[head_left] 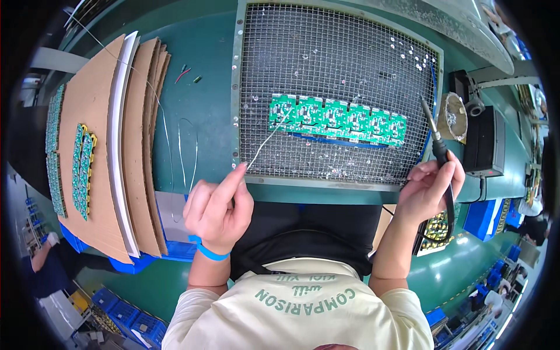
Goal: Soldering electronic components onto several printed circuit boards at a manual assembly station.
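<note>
My left hand [219,210], with a blue band at its wrist, pinches a thin silvery solder wire [263,146]. The wire's tip reaches over the leftmost section of a strip of joined green circuit boards [335,118]. That strip lies on a metal mesh tray [326,52], with blue wire along its near edge. In my right hand [433,182] is a soldering iron [437,137], held like a pen near the tray's right edge. The iron's tip points up and away, apart from the boards.
Stacked cardboard sheets [96,146] bearing more circuit boards [83,169] stand at the left. Loose solder wire [165,125] trails across the green table [204,87]. Right of the tray are a round tip-cleaning pot [452,116] and a black box [487,140]. Other people work farther off.
</note>
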Demonstrator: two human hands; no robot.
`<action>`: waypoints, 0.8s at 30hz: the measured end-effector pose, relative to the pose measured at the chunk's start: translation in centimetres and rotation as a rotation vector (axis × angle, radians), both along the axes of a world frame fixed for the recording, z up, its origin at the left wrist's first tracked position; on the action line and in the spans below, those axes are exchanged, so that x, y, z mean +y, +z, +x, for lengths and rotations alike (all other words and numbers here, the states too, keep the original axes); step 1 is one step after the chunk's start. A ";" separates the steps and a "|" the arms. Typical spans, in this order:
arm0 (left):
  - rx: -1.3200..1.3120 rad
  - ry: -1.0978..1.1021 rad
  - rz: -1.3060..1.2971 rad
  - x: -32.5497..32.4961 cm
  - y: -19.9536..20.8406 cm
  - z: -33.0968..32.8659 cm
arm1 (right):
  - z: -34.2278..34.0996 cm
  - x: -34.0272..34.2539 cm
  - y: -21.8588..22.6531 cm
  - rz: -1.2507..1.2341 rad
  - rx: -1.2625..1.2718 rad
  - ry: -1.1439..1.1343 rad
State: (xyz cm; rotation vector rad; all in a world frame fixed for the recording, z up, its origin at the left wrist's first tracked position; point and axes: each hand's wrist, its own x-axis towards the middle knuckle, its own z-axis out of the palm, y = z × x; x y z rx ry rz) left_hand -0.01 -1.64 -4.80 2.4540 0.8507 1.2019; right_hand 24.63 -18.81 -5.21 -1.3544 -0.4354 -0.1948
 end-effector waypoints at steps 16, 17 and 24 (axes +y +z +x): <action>-0.008 -0.066 0.015 0.5 0.8 1.7 | -0.2 -0.1 -0.6 -0.039 -0.090 0.031; -0.007 -0.093 0.019 0.5 0.9 1.8 | -0.2 -0.1 -0.6 -0.039 -0.090 0.031; 0.062 -0.142 0.014 0.4 1.0 2.0 | -0.2 -0.1 -0.7 -0.056 -0.099 0.029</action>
